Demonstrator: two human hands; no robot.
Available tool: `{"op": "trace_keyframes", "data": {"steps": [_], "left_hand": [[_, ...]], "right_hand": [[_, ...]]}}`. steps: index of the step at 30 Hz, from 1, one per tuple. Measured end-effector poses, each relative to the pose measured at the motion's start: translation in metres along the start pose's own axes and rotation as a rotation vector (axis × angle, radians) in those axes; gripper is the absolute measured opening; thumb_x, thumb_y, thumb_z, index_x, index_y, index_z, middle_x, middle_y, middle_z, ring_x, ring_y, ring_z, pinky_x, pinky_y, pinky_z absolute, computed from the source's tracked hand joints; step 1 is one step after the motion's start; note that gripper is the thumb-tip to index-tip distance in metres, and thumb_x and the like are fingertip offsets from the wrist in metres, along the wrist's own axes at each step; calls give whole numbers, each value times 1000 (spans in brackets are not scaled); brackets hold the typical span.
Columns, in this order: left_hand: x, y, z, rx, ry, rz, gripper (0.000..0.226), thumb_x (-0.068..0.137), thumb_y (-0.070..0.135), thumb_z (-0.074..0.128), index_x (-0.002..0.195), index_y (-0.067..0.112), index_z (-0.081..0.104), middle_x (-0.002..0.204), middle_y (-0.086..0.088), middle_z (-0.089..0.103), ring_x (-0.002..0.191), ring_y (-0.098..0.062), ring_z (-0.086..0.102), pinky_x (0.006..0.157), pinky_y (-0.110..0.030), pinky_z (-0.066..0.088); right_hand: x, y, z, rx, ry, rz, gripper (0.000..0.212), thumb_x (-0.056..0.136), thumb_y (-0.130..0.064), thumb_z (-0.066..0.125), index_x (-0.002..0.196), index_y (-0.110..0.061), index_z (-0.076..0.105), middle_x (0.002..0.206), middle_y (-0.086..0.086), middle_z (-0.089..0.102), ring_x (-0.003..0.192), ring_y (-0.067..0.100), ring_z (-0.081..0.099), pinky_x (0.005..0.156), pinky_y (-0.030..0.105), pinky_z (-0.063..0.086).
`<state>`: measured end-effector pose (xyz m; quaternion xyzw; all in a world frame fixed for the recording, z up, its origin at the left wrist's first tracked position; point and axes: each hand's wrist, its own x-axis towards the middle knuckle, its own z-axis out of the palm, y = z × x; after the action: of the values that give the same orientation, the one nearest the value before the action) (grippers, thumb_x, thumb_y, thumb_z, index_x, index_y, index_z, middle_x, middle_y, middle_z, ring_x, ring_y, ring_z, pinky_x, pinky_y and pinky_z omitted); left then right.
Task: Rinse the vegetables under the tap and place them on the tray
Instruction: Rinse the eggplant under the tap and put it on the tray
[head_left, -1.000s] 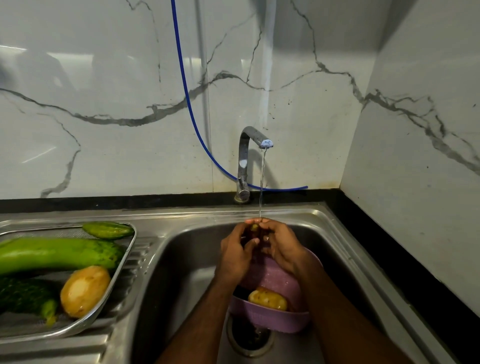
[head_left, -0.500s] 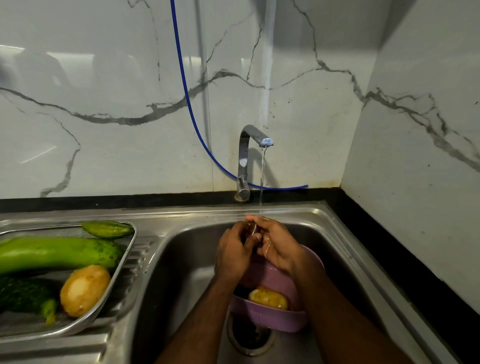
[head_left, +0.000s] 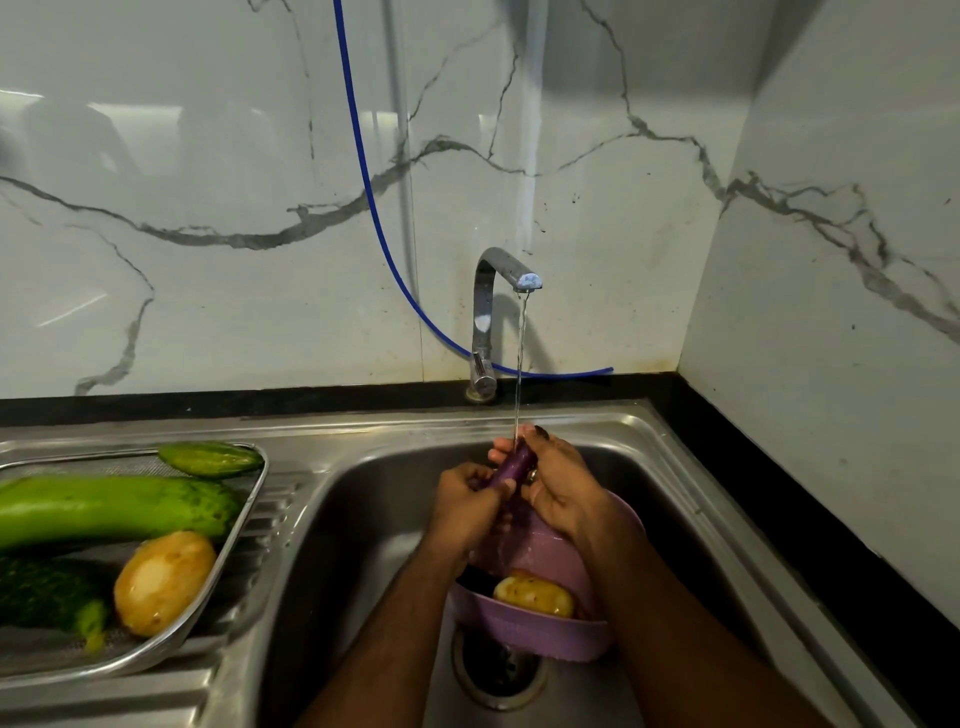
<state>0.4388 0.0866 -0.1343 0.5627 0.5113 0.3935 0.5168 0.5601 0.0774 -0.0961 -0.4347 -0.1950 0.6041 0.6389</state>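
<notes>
Left hand, right hand, both curled, gripping.

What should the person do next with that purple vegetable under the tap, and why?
Probably carry the purple vegetable left to the tray: both the left hand and right hand grip it under running water, and the tray already holds rinsed vegetables.

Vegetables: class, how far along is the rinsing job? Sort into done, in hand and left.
Done: a potato and green gourds lie on the tray. In hand: both hands rub a purple brinjal under the tap. Left: one potato in the pink basket.
</notes>
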Motion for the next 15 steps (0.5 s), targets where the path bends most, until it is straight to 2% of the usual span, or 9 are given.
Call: {"op": "trace_keyframes", "data": {"steps": [2,4,5,6,7,10,11,14,15], "left_hand": [[-6,8,2,-169,-63,-18,21,96,19,64,100,0,69,74,-13,68,55,-18,61,56,-31,56],[-10,16,4,-280,-92,-30,33,101,26,56,101,-6,68,68,-13,62,50,-18,54,49,-27,49],[-11,19,5,-288,-101,-36,37,102,30,53,97,-3,69,67,-13,61,49,-18,53,47,-26,48],[-12,21,5,-278,-109,-43,40,102,34,51,93,0,69,66,-12,61,49,-18,53,47,-26,48],[-14,20,6,-271,-119,-47,41,103,36,49,93,2,69,66,-12,61,49,-18,54,47,-26,47],[-13,21,7,-389,-154,-79,40,105,33,45,105,-1,67,71,-11,62,56,-18,56,50,-25,49],[-12,21,8,-446,-157,-90,36,105,28,46,107,-2,66,72,-11,63,57,-17,57,51,-25,50],[-11,25,7,-569,-113,-91,21,103,10,48,103,-2,64,72,-11,64,56,-14,59,53,-21,54],[-11,27,6,-598,-100,-83,20,103,8,47,104,-3,64,72,-11,64,55,-13,59,54,-20,55]], "right_hand": [[-1,-1,-4,-82,-16,38,31,106,-16,53,128,4,59,116,24,71,95,34,71,74,42,62],[-3,0,-6,-230,-93,85,36,105,-18,55,130,7,61,93,19,75,63,27,60,47,32,50],[-4,0,-8,-280,-126,101,37,105,-20,55,131,6,61,78,13,73,52,21,49,41,29,42],[-2,1,-10,-289,-142,111,38,104,-21,55,132,5,61,72,10,70,47,18,43,39,28,39],[0,1,-12,-279,-150,111,39,104,-22,57,131,5,62,75,11,68,45,17,41,38,28,38],[4,1,-11,-266,-100,75,38,102,-29,59,125,0,67,97,24,63,43,15,41,37,26,37],[4,1,-9,-259,-63,62,39,102,-32,60,123,-1,67,96,25,62,44,15,42,38,26,37],[4,0,-8,-203,33,46,45,96,-37,68,123,-1,65,72,14,64,49,18,52,44,29,45],[3,-1,-8,-164,55,50,44,93,-35,72,121,-3,65,75,11,68,56,19,60,50,32,51]]}}
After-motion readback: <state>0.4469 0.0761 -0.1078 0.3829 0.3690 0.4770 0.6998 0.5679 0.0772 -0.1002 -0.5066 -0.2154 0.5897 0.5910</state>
